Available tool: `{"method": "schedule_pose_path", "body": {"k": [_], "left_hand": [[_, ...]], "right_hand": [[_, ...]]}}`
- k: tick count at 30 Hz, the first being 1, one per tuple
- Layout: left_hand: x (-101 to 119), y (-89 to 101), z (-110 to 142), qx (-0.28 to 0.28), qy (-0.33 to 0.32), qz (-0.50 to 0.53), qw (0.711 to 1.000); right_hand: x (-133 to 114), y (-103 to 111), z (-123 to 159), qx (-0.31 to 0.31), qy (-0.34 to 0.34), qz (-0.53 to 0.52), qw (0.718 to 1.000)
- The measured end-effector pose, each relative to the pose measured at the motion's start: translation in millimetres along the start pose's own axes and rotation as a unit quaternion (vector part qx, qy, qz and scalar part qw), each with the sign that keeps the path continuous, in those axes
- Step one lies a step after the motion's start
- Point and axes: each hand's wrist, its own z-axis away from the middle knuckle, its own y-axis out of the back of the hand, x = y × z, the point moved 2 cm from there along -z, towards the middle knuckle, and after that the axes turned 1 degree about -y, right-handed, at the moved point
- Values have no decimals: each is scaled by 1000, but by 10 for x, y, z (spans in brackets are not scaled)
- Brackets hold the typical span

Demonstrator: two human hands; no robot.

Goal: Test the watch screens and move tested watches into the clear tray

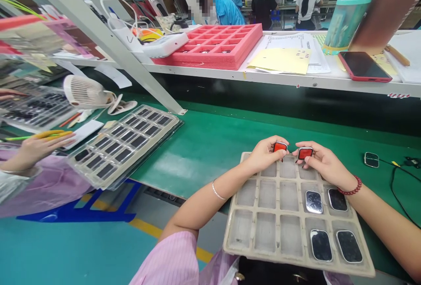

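Observation:
My left hand (268, 153) is closed round the edges of a watch case with a red-orange face (280, 146). A second watch case, also red-faced (305, 153), sits between the thumb and fingers of my right hand (319, 160). Both hands are above the far edge of a beige compartment tray (263, 255), which overhangs the near table edge. Dark-screened watch cases lie in its right-hand compartments, among them one at the front corner (349, 246) and one with a bright reflection (314, 202). The left compartments hold nothing visible.
A square watch-like device (371, 159) with a cable lies at the right. On the left are a filled tray (113, 147), a small fan (83, 92) and a co-worker's hand (42, 147). The shelf (279, 77) carries a red foam tray (217, 59) and a phone (365, 66).

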Motion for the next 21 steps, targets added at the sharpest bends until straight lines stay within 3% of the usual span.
{"method": "schedule_pose_path", "body": {"k": [8, 14, 21], "left_hand": [[35, 8, 25, -10, 4, 19, 1000], [69, 17, 36, 4, 39, 12, 999], [61, 21, 43, -7, 26, 32, 999]], "right_hand": [[-18, 48, -13, 14, -27, -17, 999], [-31, 61, -7, 22, -7, -50, 999], [-47, 55, 0, 39, -3, -41, 998]]}}
